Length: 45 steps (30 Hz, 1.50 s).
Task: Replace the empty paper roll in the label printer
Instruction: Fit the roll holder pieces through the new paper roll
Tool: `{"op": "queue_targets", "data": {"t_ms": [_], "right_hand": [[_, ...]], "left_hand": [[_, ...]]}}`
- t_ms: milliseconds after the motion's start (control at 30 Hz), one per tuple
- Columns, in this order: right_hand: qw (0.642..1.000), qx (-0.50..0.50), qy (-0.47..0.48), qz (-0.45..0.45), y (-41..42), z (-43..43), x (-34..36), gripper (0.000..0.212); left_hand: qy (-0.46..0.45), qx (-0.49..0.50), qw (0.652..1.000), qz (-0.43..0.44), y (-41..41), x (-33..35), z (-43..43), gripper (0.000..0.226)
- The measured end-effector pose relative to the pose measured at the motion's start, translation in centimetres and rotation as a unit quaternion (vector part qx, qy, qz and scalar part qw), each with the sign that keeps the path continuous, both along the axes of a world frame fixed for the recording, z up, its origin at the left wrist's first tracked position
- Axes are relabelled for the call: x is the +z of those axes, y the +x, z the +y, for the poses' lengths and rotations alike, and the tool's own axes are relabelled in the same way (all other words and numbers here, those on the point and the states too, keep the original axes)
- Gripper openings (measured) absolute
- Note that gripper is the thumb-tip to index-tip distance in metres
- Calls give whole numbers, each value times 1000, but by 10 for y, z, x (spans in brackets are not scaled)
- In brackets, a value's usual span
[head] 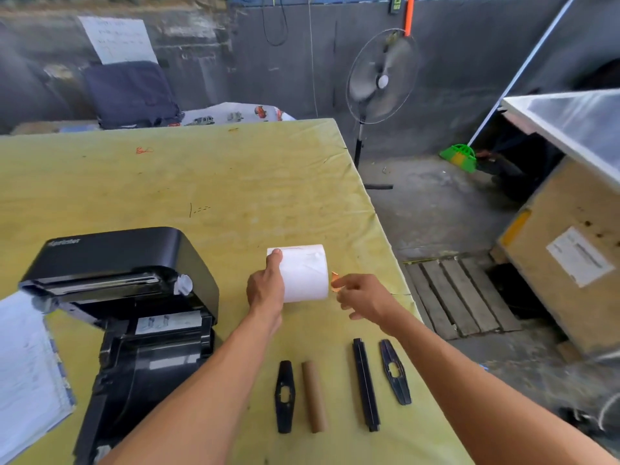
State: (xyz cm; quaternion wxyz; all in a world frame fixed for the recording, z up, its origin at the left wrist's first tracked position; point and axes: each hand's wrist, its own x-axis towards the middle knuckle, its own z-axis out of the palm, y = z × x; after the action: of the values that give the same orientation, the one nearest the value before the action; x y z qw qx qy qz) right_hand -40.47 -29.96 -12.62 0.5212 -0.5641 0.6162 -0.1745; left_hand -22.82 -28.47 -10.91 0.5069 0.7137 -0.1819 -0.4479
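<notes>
A black label printer (127, 297) stands open at the left of the yellow table (201, 182), its lid raised. A full white paper roll (307, 273) lies on the table to its right. My left hand (265, 290) grips the roll's left end. My right hand (360, 295) is at the roll's right end, pinching a small orange-brown scrap (335, 280). Nearer me lie the empty brown cardboard core (314, 396), a black spindle bar (365, 384) and two black roll guides (285, 396) (396, 372).
A stack of white papers (27, 370) lies at the table's left edge. The table's right edge drops to a concrete floor with a wooden pallet (459, 297), a standing fan (380, 75) and a large wrapped crate (570, 236).
</notes>
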Motion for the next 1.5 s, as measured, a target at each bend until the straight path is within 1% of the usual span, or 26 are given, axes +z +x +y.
{"op": "queue_targets", "data": {"t_ms": [33, 100, 167, 267, 367, 433, 533, 633, 733, 867, 933, 967, 1000, 1033, 1067, 1100, 1133, 1167, 1300, 1400, 1467, 1500], "right_hand": [[998, -13, 16, -54, 1, 7, 8, 34], [994, -7, 35, -99, 6, 20, 21, 38], [994, -8, 32, -107, 12, 31, 29, 44], [991, -45, 3, -130, 18, 50, 34, 41], [983, -75, 0, -166, 21, 71, 38, 37], [981, -90, 10, -172, 23, 88, 41, 37], [975, -124, 32, -181, 25, 113, 42, 37], [974, -139, 44, -174, 26, 137, 45, 37], [975, -137, 48, -166, 27, 162, 42, 37], [979, -108, 87, -151, 20, 174, 38, 51], [979, -109, 85, -150, 14, 169, 38, 55], [981, -121, 65, -134, 13, 165, 36, 53], [987, -132, 29, -91, 12, 160, 32, 48], [992, -126, -19, -13, 9, 155, 26, 40], [988, -102, -63, 93, 5, 149, 18, 32], [975, -70, -91, 188, 2, 145, 10, 27], [962, -40, -102, 251, 0, 141, 3, 25], [953, -15, -101, 284, -2, 137, -5, 25], [933, 63, -103, 338, -1, 119, -28, 24], [922, 99, -101, 361, 0, 103, -41, 23], [925, 108, -97, 351, 0, 91, -45, 27], [933, 98, -95, 332, 0, 84, -44, 33]], "left_hand": [[-3, -2, 1000, 0, 0, 3, 4, 43], [-7, -7, 1000, 2, -1, 8, 13, 44], [-10, -15, 1000, 3, -3, 13, 24, 44], [-18, -34, 999, 16, -5, 21, 43, 44], [-29, -51, 998, 22, -2, 27, 65, 46], [-43, -73, 996, 26, 5, 25, 79, 48], [-75, -126, 988, 41, 17, 19, 104, 44], [-91, -157, 983, 26, 19, 14, 131, 41], [-97, -128, 987, 21, 13, 11, 154, 36], [-80, -81, 993, 24, 10, 5, 168, 47], [-75, -63, 994, 47, 12, 5, 168, 44], [-76, -61, 993, 60, 14, 5, 167, 41], [-77, -62, 993, 71, 16, 4, 164, 37], [-79, -63, 992, 80, 18, 3, 161, 34], [-79, -62, 991, 87, 19, 3, 157, 33], [-79, -58, 991, 91, 19, 2, 152, 34], [-76, -51, 991, 95, 20, 1, 147, 34], [-73, -43, 991, 99, 19, 1, 142, 34], [-78, -32, 989, 118, 14, 2, 119, 32], [-79, -37, 989, 116, 11, 3, 105, 28], [-73, -28, 990, 116, 11, 3, 95, 28], [-71, -20, 990, 119, 10, 4, 91, 27]]}}
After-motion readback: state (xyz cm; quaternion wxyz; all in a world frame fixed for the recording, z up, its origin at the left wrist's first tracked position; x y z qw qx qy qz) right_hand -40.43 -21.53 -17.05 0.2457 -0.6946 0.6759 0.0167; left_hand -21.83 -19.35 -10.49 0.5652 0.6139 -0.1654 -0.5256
